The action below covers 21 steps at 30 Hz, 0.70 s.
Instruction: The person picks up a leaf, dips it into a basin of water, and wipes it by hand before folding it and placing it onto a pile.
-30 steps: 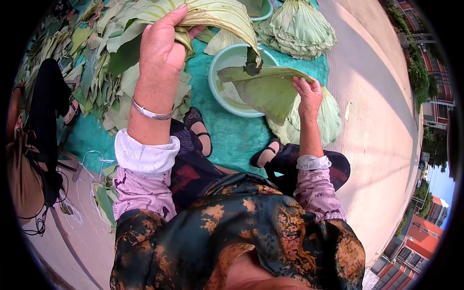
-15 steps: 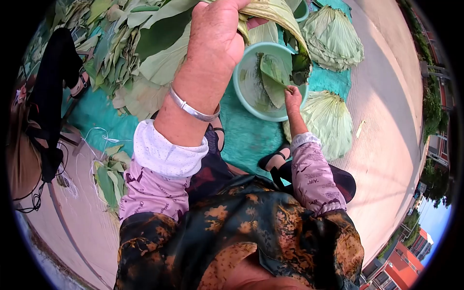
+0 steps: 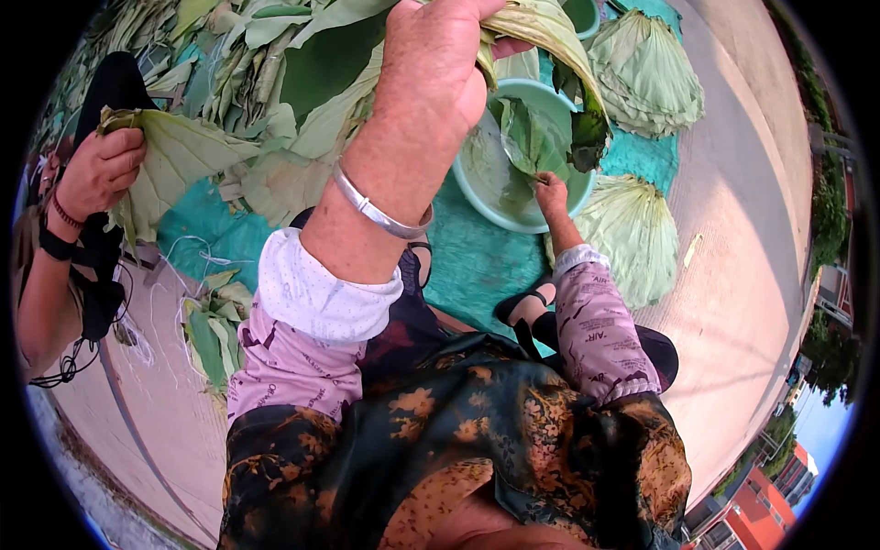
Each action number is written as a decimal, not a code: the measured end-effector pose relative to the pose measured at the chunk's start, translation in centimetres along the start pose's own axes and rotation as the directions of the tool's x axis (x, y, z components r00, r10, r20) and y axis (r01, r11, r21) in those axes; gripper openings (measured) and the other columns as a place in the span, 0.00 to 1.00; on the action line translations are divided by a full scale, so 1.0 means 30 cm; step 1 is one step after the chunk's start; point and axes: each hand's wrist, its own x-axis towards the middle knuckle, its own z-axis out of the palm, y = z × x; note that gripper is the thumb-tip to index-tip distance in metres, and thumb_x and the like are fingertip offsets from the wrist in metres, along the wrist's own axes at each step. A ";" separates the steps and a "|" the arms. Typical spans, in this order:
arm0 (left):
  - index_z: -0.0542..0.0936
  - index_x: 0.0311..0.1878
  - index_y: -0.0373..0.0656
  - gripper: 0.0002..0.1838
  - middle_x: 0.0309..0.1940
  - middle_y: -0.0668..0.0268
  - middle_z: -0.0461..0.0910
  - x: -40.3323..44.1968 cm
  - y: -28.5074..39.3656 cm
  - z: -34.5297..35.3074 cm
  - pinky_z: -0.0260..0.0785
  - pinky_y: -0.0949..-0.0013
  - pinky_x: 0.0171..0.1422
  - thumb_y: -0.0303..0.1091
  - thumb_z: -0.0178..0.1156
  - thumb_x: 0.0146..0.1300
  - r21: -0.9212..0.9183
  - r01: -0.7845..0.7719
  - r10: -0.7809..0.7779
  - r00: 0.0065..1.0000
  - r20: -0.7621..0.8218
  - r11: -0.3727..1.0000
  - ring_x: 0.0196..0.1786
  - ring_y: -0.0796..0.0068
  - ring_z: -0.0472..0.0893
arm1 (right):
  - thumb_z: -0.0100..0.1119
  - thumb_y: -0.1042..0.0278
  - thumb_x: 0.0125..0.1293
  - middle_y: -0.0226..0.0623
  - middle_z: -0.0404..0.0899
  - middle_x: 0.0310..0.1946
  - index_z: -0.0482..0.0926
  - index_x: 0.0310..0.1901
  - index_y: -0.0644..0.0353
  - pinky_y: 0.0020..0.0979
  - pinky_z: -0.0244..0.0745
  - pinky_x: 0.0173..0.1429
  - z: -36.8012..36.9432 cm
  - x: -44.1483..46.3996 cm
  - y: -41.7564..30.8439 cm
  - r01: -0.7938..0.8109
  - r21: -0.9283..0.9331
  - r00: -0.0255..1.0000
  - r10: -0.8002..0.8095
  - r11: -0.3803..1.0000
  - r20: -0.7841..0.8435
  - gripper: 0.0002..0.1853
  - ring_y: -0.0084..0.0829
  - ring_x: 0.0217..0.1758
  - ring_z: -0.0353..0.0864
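Observation:
My left hand [image 3: 431, 73] is raised close to the camera, closed round a folded bunch of large pale lotus leaves [image 3: 541, 26] whose browned edge hangs down to the right. Lower and to the right, my right hand [image 3: 551, 194] pinches the tip of a green lotus leaf [image 3: 533, 137]. That leaf tilts over a light-green basin [image 3: 478, 200] with water and leaf scraps in it. Part of the basin's upper side is hidden behind the hanging bunch. Fanned stacks of pale leaves [image 3: 623, 229] lie just right of the basin.
At the left, another person's hand [image 3: 108, 170] holds up a pale leaf [image 3: 188, 151]. A big heap of leaves [image 3: 247, 64] spreads at upper left. Another leaf stack [image 3: 646, 73] sits at upper right on the teal sheet [image 3: 477, 266]. White string [image 3: 137, 339] trails on the pavement.
The other person's hand has come into view with a leaf. The leaf in my right hand has turned and lifted, showing a broader face. The view has shifted slightly.

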 end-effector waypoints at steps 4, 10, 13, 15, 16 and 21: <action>0.75 0.38 0.31 0.07 0.31 0.59 0.77 -0.005 0.000 -0.011 0.71 0.72 0.34 0.20 0.53 0.55 0.000 0.035 -0.035 0.997 0.073 0.999 0.32 0.69 0.78 | 0.60 0.70 0.50 0.42 0.81 0.32 0.79 0.40 0.63 0.27 0.73 0.43 -0.033 -0.009 0.008 -0.028 0.173 0.999 0.032 0.985 -0.021 0.14 0.32 0.36 0.81; 0.75 0.36 0.35 0.06 0.30 0.62 0.77 -0.027 -0.012 0.018 0.71 0.72 0.33 0.20 0.55 0.54 -0.037 -0.016 0.018 0.999 0.052 0.999 0.32 0.71 0.78 | 0.57 0.74 0.55 0.35 0.78 0.26 0.76 0.41 0.66 0.25 0.73 0.28 -0.192 -0.002 -0.054 -0.103 0.593 0.990 0.141 0.799 -0.018 0.11 0.24 0.25 0.78; 0.75 0.36 0.36 0.06 0.30 0.63 0.77 -0.018 -0.023 -0.010 0.70 0.73 0.32 0.20 0.56 0.53 0.009 -0.055 0.054 0.994 0.095 0.998 0.31 0.72 0.78 | 0.57 0.73 0.58 0.37 0.78 0.33 0.73 0.42 0.67 0.26 0.78 0.33 -0.289 0.024 -0.070 -0.102 0.508 0.994 0.107 0.856 0.019 0.11 0.27 0.30 0.80; 0.75 0.35 0.37 0.05 0.29 0.64 0.76 -0.042 -0.009 0.017 0.69 0.73 0.32 0.20 0.56 0.53 0.001 -0.048 0.048 0.996 0.071 0.999 0.30 0.73 0.77 | 0.54 0.73 0.59 0.38 0.78 0.34 0.72 0.44 0.67 0.26 0.78 0.33 -0.354 -0.013 -0.151 -0.038 0.563 0.999 0.053 0.826 -0.011 0.12 0.28 0.31 0.81; 0.75 0.34 0.37 0.05 0.28 0.64 0.76 -0.053 -0.005 0.028 0.68 0.74 0.31 0.21 0.56 0.53 -0.002 -0.044 0.044 0.997 0.059 0.999 0.30 0.74 0.77 | 0.54 0.74 0.60 0.38 0.78 0.33 0.72 0.44 0.67 0.26 0.78 0.33 -0.375 -0.016 -0.166 -0.005 0.560 0.999 0.022 0.829 -0.024 0.12 0.28 0.31 0.81; 0.76 0.32 0.38 0.03 0.28 0.65 0.76 -0.044 -0.013 0.006 0.69 0.74 0.32 0.22 0.56 0.54 0.081 -0.082 0.073 0.992 0.103 0.993 0.30 0.74 0.77 | 0.55 0.70 0.61 0.37 0.78 0.33 0.71 0.46 0.68 0.24 0.77 0.34 -0.466 -0.046 -0.250 0.017 0.643 0.999 0.016 0.766 -0.046 0.14 0.26 0.30 0.80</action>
